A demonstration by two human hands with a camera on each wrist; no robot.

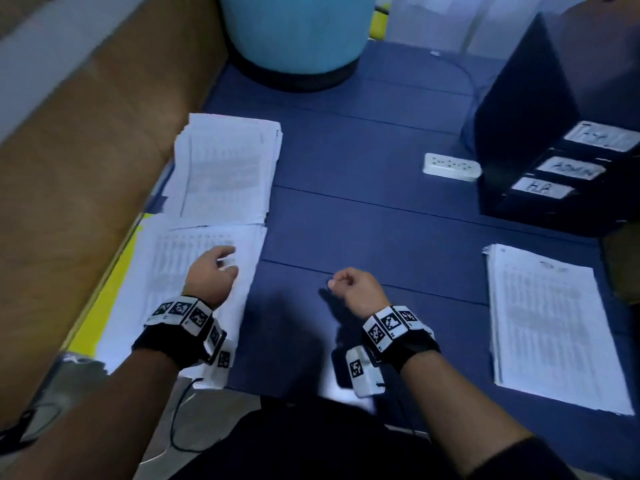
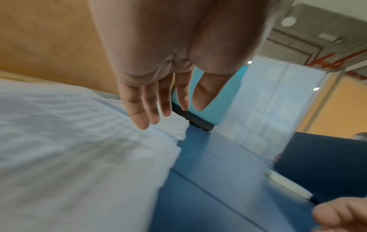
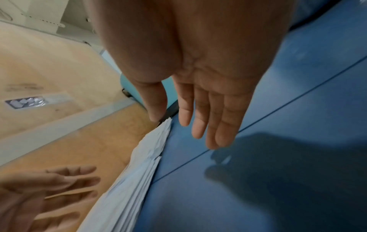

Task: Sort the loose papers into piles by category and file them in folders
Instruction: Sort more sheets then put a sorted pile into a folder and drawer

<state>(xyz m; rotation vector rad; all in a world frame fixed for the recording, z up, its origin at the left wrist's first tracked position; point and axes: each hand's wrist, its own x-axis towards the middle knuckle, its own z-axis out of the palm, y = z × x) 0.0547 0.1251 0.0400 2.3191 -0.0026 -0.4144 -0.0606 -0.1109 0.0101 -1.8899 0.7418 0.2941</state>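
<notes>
Three stacks of printed papers lie on the blue counter (image 1: 363, 209). Taking the black folder rack (image 1: 540, 174) with its handwritten labels as the landmark: the right stack (image 1: 554, 327) sits just in front of it toward the person, the near left stack (image 1: 207, 278) lies well apart across the bare counter, and the far left stack (image 1: 225, 168) lies beyond that one, its near edge overlapping it.

The left hand (image 1: 211, 271) hovers over the near left stack with fingers (image 2: 139, 113) released and holding nothing. The right hand (image 1: 356, 285) hangs over bare counter between the stacks; its fingers (image 3: 200, 125) are loose and empty too.

The sheets look light, limp and slippery against each other (the fanned edges suggest a stack will shear if lifted by one corner). A sounder hold would likely be thumb on top and fingers slid under a long edge, both hands squaring the pile.

The head view alone shows the rack labels and the right stack. The right wrist view shows the ragged layered side of the left stacks, which the head view flattens; the left wrist view, though blurred, shows a clear gap under the left fingertips.
</notes>
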